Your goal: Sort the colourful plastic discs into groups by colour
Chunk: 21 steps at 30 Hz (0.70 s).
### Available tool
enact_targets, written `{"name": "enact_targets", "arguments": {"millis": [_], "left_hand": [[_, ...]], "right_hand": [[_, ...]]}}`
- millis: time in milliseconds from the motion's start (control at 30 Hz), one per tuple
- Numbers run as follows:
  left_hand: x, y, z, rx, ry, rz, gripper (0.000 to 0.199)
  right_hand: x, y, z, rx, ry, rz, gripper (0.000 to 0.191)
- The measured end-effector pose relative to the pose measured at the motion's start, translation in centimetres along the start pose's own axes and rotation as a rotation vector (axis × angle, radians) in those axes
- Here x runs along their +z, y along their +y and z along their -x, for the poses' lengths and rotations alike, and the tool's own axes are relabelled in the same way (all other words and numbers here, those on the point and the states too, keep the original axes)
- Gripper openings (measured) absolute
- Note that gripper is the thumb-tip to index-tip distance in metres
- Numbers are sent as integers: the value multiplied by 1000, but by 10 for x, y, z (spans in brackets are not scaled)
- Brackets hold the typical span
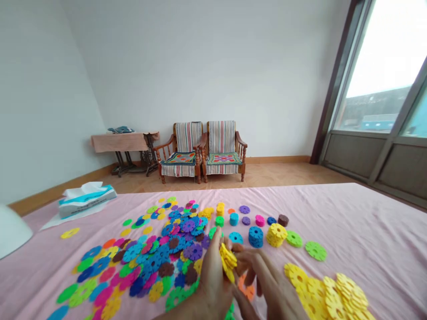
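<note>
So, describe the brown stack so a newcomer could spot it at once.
On the pink cloth, right of the big colourful heap, runs a row of small disc stacks. The brown stack ends that row on the right, the only brown one there.

Yellow notched discs (228, 261) between the two hands (230, 271) above a pink cloth (267, 284).

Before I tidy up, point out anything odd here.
One yellow disc lies apart from the mixed heap, near the tissue pack, so it looks like a stray. I see nothing plainly spilled or damaged.
</note>
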<state>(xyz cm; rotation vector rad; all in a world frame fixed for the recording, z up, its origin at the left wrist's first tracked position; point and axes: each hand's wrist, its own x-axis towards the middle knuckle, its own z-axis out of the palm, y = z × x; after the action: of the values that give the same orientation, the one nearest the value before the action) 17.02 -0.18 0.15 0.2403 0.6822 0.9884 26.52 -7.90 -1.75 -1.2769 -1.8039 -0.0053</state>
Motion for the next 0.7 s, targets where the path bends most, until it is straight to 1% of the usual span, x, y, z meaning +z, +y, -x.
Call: {"name": "enact_targets", "arguments": {"millis": [100,167,267,367,433,500,567,600,633,700], "left_hand": [[-4,-15,4,-48,-61,-30,41],[-8,-20,6,-42,-72,-44,36],[-10,-25,11,-36,-65,-30,25],[-12,-28,16,-39,-133,-36,18],[-15,-30,18,-39,-183,-81,19],[-22,-28,18,-9,-193,-145,25],[-30,-21,18,75,-185,-225,31],[-35,-15,19,122,-184,-274,34],[-39,-8,19,171,-185,-327,37],[-47,9,22,254,-178,-433,38]], "right_hand": [[15,5,7,40,65,-8,28],[19,9,10,36,96,-15,27],[19,12,13,-5,132,-13,23],[15,8,13,-23,136,13,23],[10,6,12,-18,124,31,23],[-2,7,9,6,98,39,20],[-22,14,6,62,60,55,16],[-35,20,5,100,60,90,17],[-49,27,5,155,27,128,18],[-79,44,6,287,12,180,22]]}}
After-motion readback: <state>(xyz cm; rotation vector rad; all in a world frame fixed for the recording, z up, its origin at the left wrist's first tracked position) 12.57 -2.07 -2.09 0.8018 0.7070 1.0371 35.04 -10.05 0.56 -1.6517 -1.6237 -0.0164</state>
